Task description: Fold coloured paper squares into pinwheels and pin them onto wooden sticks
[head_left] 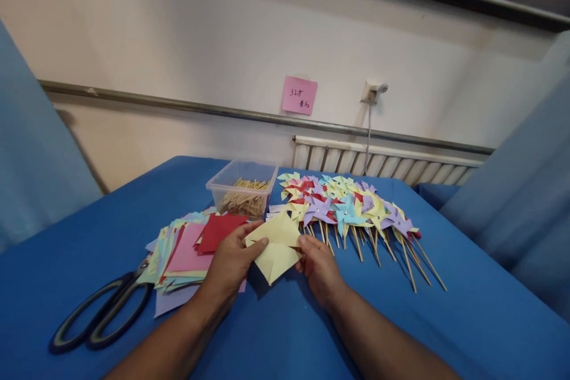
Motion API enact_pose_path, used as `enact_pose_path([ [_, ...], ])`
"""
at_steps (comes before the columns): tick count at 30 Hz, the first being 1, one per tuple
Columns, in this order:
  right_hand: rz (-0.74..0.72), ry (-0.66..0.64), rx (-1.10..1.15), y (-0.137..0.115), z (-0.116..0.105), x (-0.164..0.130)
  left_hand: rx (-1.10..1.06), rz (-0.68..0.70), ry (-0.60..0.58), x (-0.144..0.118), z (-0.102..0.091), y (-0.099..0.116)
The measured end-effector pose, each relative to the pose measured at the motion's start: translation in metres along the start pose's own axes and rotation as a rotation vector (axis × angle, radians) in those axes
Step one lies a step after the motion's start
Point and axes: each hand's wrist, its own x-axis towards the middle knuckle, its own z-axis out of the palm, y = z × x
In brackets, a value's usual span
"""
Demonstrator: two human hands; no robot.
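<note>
My left hand point(231, 261) and right hand point(318, 267) pinch opposite edges of the pale yellow folded paper square point(276, 246), held between them above the blue tablecloth point(285, 326).

2 bare hands, both forearms extended forward and converging at the centre.

Left hand point(231, 261): palm down, wrist straight, fingers curled, thumb pointing right and pressed against the held sheet. Right hand point(318, 267): palm down, set slightly lower right of the left hand, fingers bent, thumb and index tip pinched at the sheet edge. The 2 hands sit near each other without touching. Both forearms are bare.
</note>
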Motion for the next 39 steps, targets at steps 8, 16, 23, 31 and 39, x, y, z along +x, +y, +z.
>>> enact_pose_path([
  [8,-0.055,0.004,-0.016,-0.005,-0.002,0.003,0.023,0.075,0.064,0.002,-0.005,0.002],
  [16,-0.042,-0.079,-0.106,0.001,0.003,0.001,-0.022,0.101,0.080,0.004,-0.007,-0.002],
  [23,-0.054,0.023,-0.095,-0.001,0.005,0.000,-0.146,0.070,-0.081,-0.005,-0.001,0.002],
  [31,-0.019,0.028,-0.089,0.002,0.005,0.000,-0.122,0.008,-0.178,-0.008,0.007,-0.013],
  [39,-0.041,-0.170,-0.192,0.001,0.012,-0.010,-0.037,0.059,-0.115,0.001,-0.003,-0.011],
])
